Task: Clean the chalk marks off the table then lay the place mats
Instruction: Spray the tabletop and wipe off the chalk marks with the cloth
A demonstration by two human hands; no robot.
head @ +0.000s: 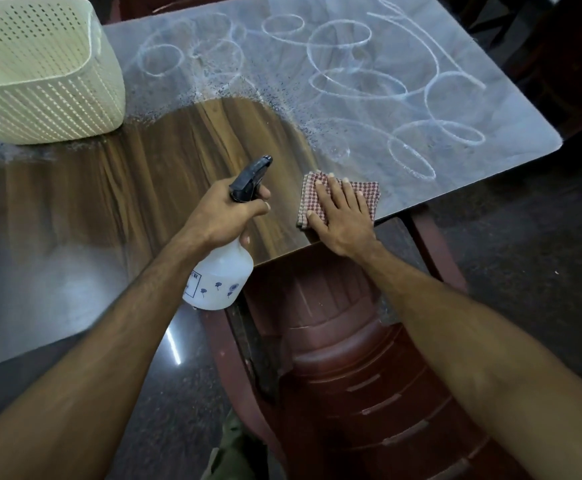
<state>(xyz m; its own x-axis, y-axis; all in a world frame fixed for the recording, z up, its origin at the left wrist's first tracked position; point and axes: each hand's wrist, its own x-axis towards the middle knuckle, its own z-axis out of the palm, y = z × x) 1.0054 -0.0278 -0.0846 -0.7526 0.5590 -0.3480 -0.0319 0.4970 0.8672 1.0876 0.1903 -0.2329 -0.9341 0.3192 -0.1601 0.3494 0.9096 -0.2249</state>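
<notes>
White chalk loops (369,74) cover the far and right part of the wooden table (164,161); a patch in the middle is wiped to bare wood with spray droplets along its border. My left hand (227,213) grips a white spray bottle (218,278) with a black trigger head, held above the near edge and aimed at the chalk. My right hand (343,216) lies flat with fingers spread, pressing a red-and-white checked cloth (369,195) onto the table near its front edge. No place mats are in sight.
A cream perforated plastic basket (40,74) stands on the table's far left corner. A dark red plastic chair (369,358) sits just below the table's near edge under my arms. Dark polished floor surrounds the table.
</notes>
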